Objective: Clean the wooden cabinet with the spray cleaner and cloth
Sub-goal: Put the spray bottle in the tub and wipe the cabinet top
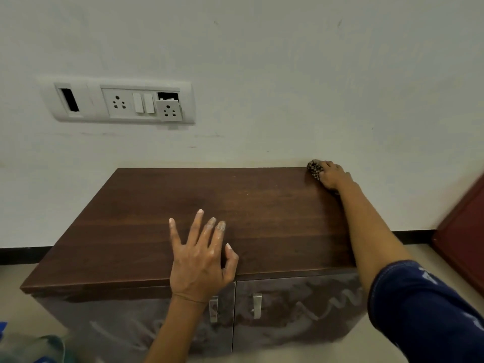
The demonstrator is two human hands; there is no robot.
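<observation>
Cabinet [235,205] top looks about wiped: right hand [331,175] clamps the cloth [314,169] at its far right corner, left hand [199,258] splayed empty nearer the front, smeared doors [296,310] below probably remain, sprayer unseen.

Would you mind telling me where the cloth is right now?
The cloth is bunched under the right hand at the far right corner of the cabinet top, against the wall.
</observation>
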